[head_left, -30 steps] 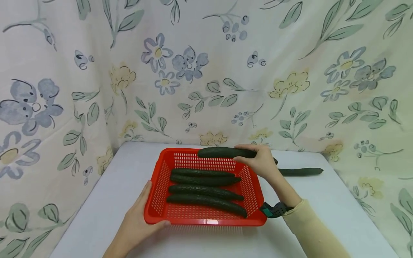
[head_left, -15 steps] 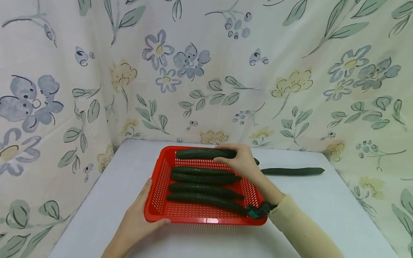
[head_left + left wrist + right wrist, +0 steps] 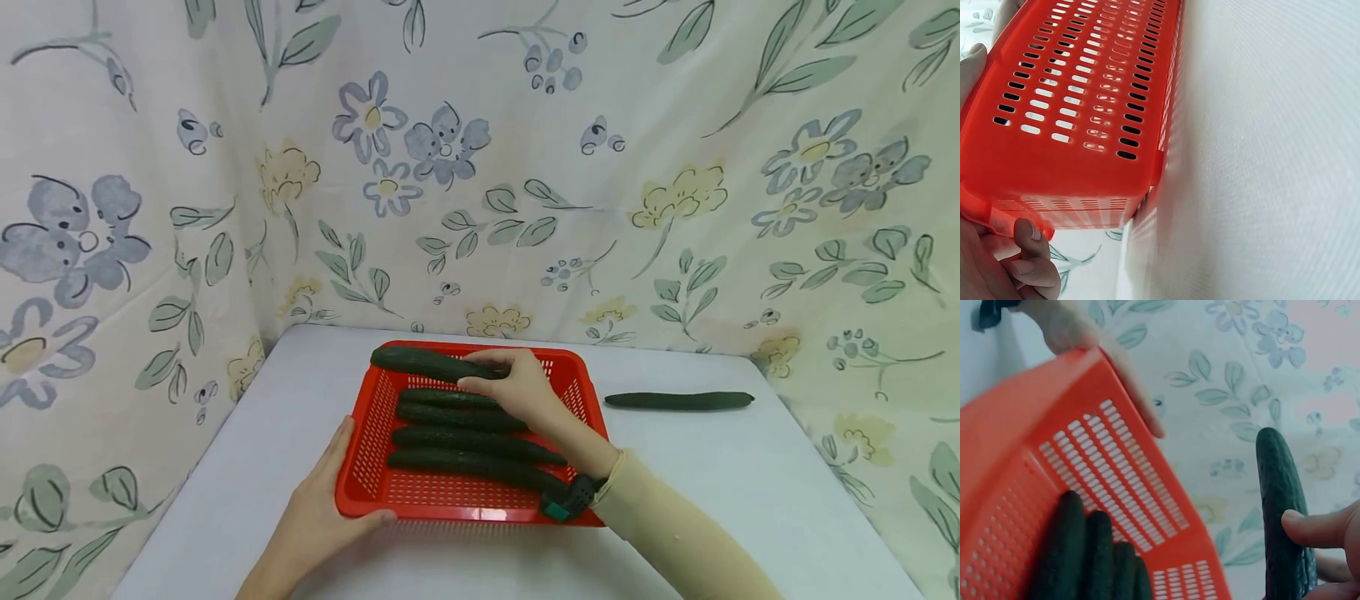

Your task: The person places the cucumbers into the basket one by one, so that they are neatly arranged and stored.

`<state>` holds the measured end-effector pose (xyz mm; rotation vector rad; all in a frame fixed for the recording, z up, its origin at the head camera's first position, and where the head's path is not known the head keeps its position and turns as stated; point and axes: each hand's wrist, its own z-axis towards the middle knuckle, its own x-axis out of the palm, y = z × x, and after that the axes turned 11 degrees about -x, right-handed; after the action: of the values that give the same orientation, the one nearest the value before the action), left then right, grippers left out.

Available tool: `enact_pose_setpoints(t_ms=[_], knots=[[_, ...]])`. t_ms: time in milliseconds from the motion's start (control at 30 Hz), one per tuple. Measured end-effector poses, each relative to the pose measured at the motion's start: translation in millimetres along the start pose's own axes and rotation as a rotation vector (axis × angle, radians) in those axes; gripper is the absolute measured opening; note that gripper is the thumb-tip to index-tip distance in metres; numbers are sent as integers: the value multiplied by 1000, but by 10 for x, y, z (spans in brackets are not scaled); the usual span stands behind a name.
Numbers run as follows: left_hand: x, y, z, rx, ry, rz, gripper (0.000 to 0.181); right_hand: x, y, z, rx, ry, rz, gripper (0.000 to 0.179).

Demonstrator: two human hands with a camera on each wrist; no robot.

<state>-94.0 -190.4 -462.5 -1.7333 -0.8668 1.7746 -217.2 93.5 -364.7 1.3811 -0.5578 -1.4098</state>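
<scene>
My right hand (image 3: 527, 390) grips a dark green cucumber (image 3: 420, 362) near its right end, thumb on one side, above the back of a red plastic basket (image 3: 480, 515). In the right wrist view the thumb presses on this cucumber (image 3: 1279, 478), which is apart from the basket wall. Several more cucumbers (image 3: 465, 439) lie side by side in the basket, partly covered by the right hand and wrist. My left hand (image 3: 318, 504) holds the basket's front left corner, thumb at the front rim; in the left wrist view, curled fingers (image 3: 1032, 240) show at the rim.
One cucumber (image 3: 678, 401) lies on the white table (image 3: 697, 467) to the right of the basket. A floral curtain (image 3: 465, 250) hangs behind the table and along its sides. The right wrist wears a dark band (image 3: 568, 498).
My right hand has carried the cucumber leftward from the basket's back right to over its back left, and the cucumber now tilts slightly. My left hand stays at the basket's corner.
</scene>
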Motion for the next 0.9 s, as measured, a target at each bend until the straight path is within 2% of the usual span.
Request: enact_pose_setpoints(t_ms=[133, 300, 467, 900], knots=[[-3, -14, 1, -12, 10, -16, 136, 65, -33, -37, 53, 40, -7, 30], [-5, -24, 3, -21, 16, -31, 136, 150, -127, -102, 55, 97, -99, 28], [1, -16, -1, -18, 13, -17, 136, 213, -214, -192, 69, 190, -185, 28], [13, 27, -10, 29, -21, -5, 137, 264, -289, -375, 134, 401, -238, 22]])
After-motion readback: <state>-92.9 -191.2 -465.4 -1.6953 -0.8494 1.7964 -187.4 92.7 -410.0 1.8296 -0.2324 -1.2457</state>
